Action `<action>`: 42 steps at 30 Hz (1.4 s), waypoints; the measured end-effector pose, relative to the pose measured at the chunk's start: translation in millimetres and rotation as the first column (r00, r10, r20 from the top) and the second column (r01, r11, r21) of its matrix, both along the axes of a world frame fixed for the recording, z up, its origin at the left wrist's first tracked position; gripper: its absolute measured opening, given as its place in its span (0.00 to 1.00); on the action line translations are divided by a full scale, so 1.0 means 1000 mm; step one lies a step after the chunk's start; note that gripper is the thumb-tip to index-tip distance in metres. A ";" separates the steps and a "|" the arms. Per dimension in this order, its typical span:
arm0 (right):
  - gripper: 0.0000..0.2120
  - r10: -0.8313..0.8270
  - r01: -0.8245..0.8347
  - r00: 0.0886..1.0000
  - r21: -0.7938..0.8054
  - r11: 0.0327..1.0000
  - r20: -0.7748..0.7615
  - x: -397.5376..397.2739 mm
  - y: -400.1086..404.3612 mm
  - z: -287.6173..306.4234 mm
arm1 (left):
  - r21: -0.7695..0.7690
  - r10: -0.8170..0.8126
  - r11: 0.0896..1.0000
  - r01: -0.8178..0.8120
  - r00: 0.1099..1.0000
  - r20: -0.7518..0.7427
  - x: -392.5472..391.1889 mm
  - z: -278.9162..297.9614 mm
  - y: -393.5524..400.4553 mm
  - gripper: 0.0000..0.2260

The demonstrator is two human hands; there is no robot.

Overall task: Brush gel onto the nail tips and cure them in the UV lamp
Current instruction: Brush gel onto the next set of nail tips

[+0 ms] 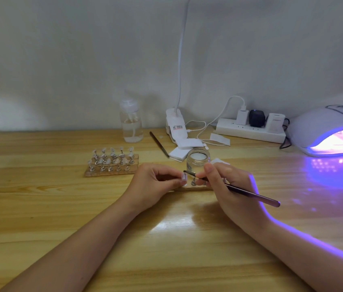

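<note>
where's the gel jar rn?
Head view, centre table: the gel jar stands just behind the right hand, in front of the white pads.

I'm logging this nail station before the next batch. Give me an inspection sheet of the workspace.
Surface: wooden table, purple glare at right.
Job's things: nail tip, brush, gel jar, lit UV lamp, tip rack.
Clutter: bottle, spare brush, pads.
Grippers: left hand pinches the tip; right hand holds the brush.
Cables: white lead to power strip.
Surroundings: white wall.
</note>
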State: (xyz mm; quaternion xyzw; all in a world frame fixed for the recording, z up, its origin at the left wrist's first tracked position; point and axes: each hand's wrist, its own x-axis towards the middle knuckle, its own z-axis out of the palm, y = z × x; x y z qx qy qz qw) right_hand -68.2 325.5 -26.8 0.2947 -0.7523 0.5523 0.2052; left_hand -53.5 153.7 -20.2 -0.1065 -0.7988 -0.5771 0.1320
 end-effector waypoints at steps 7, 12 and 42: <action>0.16 0.027 -0.027 0.999 0.005 1.000 -0.033 -0.001 0.001 -0.001 | 0.004 0.000 1.000 0.000 1.000 0.015 0.000 0.000 0.000 0.08; 0.13 0.059 -0.057 0.998 -0.131 0.990 0.012 0.004 0.002 0.001 | 0.006 0.008 1.000 -0.009 1.000 0.029 0.000 0.000 0.001 0.08; 0.13 -0.069 0.067 0.997 -0.072 0.995 -0.024 0.006 -0.001 0.008 | 0.049 0.068 0.996 -0.069 0.997 0.031 0.000 0.000 0.002 0.05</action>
